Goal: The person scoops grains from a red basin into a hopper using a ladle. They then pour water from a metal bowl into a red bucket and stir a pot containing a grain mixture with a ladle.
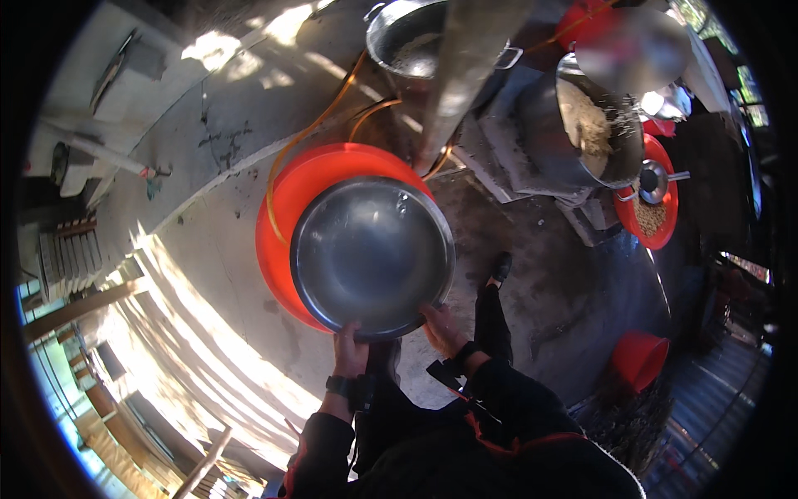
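Observation:
Both my hands grip the near rim of a wide, round metal basin [374, 256]. My left hand [350, 354] has its thumb over the rim at the lower left. Farther right along the same edge, my right hand [444, 330] holds on with the thumb on top. Shiny spots mark the basin's dark inner wall; whether it holds a little liquid I cannot tell. Beneath and behind it is a larger red plastic tub [274, 249], partly covered by the basin. A yellow-orange hose [278, 159] runs over the tub's rim into it.
A thick post [458, 81] rises beyond the tub. Behind it is a two-handled metal pot [399, 37]. At right, a large pot [542, 131] with a pale grainy mass adjoins concrete blocks [492, 150]. Near it sits a red basin [667, 212] with grains and a ladle [653, 181]. A red bucket [639, 360] lies lower right.

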Motion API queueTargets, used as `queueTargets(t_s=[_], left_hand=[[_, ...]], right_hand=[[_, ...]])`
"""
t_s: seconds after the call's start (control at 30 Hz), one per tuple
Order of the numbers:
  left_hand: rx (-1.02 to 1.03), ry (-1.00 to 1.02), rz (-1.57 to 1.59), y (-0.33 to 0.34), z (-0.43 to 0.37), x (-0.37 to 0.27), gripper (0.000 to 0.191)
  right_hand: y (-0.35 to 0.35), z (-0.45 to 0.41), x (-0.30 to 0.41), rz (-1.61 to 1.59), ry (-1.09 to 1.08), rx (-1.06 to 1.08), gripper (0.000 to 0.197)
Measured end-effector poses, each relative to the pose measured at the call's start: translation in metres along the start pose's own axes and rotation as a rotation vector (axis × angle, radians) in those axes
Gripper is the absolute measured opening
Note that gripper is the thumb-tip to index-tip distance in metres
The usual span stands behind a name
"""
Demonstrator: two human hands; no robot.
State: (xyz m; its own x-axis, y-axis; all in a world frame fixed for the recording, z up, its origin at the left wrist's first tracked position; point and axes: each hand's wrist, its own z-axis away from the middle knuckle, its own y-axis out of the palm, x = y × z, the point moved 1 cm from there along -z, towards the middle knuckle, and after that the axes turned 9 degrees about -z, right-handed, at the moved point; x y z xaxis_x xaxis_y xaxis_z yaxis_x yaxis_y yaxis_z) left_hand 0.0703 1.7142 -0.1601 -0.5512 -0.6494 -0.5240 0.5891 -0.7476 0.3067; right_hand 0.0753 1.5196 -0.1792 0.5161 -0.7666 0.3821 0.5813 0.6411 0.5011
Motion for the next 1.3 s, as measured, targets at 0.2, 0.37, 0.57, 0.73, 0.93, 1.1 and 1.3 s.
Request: queueTargets(t_s=[0.2, 0.37, 0.57, 0.73, 0.93, 1.1, 1.3], left_hand=[[-0.018, -0.103, -0.01, 0.068, 0.048, 0.046, 0.025], [0.066, -0.113, -0.076, 0.154, 0.069, 0.08, 0.028], [0.203, -0.086, -0.162, 0.307, 0.094, 0.095, 0.033], [0.272, -0.08, -0.321, 0.431, 0.099, 0.098, 0.034], [0.322, 0.041, -0.644, 0.552, 0.121, 0.085, 0.029], [0.361, 0.267, -0.828, 0.636, 0.127, 0.074, 0.035], [0.382, 0.574, -1.009, 0.714, 0.139, 0.066, 0.044]], right_hand=[[-0.051, 0.05, 0.076, -0.013, -0.021, -0.082, 0.033], [-0.092, 0.082, 0.174, -0.02, -0.099, 0.001, 0.032], [-0.117, 0.11, 0.31, 0.077, -0.146, -0.181, 0.022], [-0.123, 0.122, 0.408, 0.0, -0.229, -0.268, 0.017], [-0.126, 0.127, 0.499, -0.166, -0.21, -0.164, 0.016], [-0.13, 0.105, 0.536, -0.422, -0.203, 0.036, 0.014], [-0.132, 0.057, 0.549, -0.681, -0.189, 0.47, 0.017]])
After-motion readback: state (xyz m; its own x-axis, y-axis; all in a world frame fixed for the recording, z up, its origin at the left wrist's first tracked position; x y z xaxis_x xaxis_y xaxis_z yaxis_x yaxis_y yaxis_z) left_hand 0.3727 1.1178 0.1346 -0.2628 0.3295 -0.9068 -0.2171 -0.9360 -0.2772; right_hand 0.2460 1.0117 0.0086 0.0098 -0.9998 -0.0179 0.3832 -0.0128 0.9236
